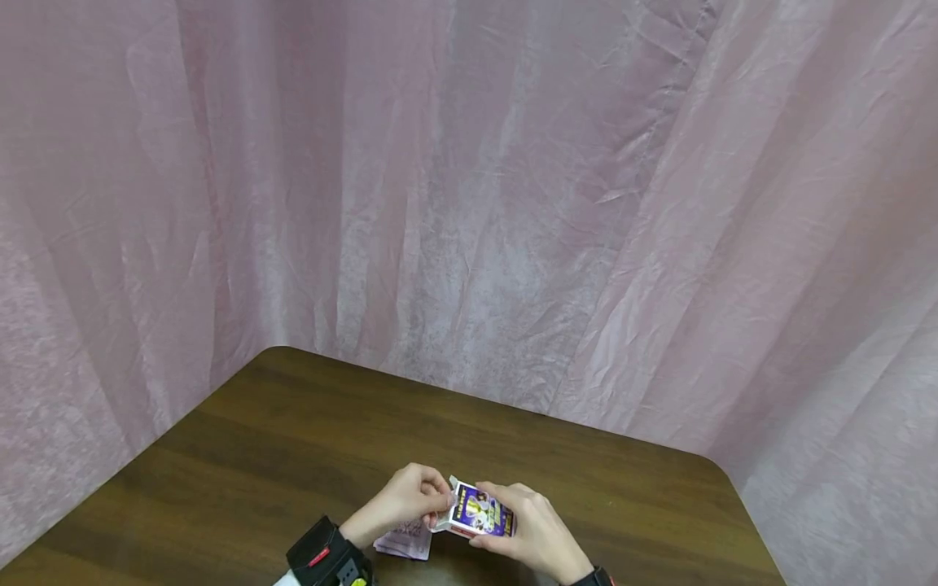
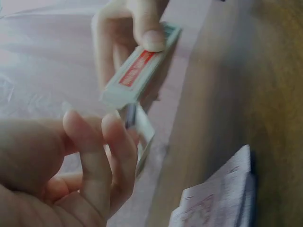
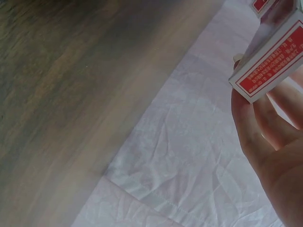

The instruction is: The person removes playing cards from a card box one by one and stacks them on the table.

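My right hand grips a small playing-card box by its long edges, thumb on one side and fingers on the other. The box has a purple printed face, and its white side with a red label shows in the left wrist view. At the box's opened end, my left hand pinches the white flap with curled fingers, which partly hide it. Below the left hand, a loose pile of pink-patterned cards lies on the table. In the right wrist view, right fingers support the box from beneath.
The dark brown wooden table has rounded far corners. Pink-grey curtains hang behind it and along both sides. A black strap device sits on the left wrist, and a dark band on the right.
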`<state>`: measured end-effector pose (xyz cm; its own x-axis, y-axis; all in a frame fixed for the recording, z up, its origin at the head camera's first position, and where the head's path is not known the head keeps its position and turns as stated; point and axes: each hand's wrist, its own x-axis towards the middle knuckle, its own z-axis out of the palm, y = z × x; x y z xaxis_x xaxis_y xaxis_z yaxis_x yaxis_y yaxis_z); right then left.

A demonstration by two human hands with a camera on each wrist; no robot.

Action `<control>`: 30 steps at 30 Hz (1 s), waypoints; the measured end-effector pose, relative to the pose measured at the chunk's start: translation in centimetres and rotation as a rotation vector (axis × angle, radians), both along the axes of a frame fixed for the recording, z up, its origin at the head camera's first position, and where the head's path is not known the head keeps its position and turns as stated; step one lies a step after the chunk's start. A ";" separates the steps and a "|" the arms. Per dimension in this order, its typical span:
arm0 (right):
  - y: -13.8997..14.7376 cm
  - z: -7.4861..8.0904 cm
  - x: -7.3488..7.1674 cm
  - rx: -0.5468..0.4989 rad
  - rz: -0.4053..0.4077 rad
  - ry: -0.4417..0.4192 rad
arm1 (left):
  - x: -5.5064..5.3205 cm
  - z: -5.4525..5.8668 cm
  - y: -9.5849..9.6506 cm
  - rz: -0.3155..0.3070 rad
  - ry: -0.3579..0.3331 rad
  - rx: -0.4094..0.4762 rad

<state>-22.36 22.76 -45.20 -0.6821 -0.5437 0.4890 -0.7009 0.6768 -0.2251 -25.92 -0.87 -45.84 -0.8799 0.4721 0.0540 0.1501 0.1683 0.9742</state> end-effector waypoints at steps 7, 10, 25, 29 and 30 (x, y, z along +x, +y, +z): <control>-0.1 0.2 0.0 -0.015 0.012 0.029 | 0.4 -0.5 0.3 -0.012 -0.034 0.010; -0.2 0.2 0.1 -0.018 0.019 0.030 | 0.2 -0.6 0.2 -0.035 -0.054 0.003; -0.1 0.1 0.3 -0.039 0.000 -0.029 | -0.8 0.2 -2.4 -0.187 -0.184 0.053; 0.0 0.1 0.2 -0.039 0.001 -0.026 | -1.3 0.4 -3.3 -0.249 -0.247 0.119; 0.0 0.1 0.2 -0.038 0.000 -0.023 | -1.4 0.4 -3.6 -0.254 -0.259 0.129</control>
<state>-22.20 22.81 -45.10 -0.6935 -0.5251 0.4933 -0.6953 0.6672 -0.2672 -27.32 -4.42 -45.43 -0.7279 0.6808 -0.0812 -0.0826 0.0305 0.9961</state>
